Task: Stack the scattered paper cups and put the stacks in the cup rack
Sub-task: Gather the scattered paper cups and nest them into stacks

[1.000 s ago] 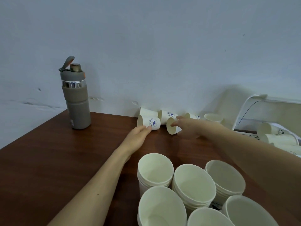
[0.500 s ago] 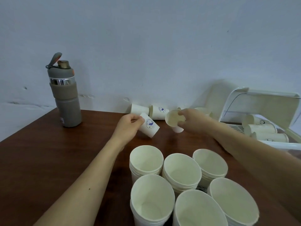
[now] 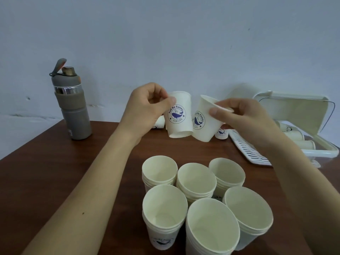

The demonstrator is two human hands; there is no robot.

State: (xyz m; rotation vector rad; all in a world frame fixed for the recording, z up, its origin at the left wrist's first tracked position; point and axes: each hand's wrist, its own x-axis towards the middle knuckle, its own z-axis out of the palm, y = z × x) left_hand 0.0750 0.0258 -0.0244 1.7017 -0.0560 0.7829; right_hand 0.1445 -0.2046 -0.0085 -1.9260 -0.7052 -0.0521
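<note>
My left hand (image 3: 147, 105) holds a white paper cup (image 3: 179, 116) with a blue whale logo, upright, above the table. My right hand (image 3: 242, 116) grips a second logo cup (image 3: 204, 124) by its rim, tilted, its side touching the first cup. Several stacks of white cups (image 3: 195, 181) stand upright in front of me on the brown table. More loose cups (image 3: 221, 133) lie behind my hands by the wall, mostly hidden. The white cup rack (image 3: 248, 150) sits at the right, lid open, with cups (image 3: 294, 135) lying inside.
A grey water bottle (image 3: 70, 105) with its cap flipped open stands at the back left of the brown table (image 3: 55, 172). The table's left edge runs diagonally beside it. A pale wall is right behind the table.
Both hands took a cup from the table by the wall, lifted them and brought them together; the cups now hang upright and side by side in the air.
</note>
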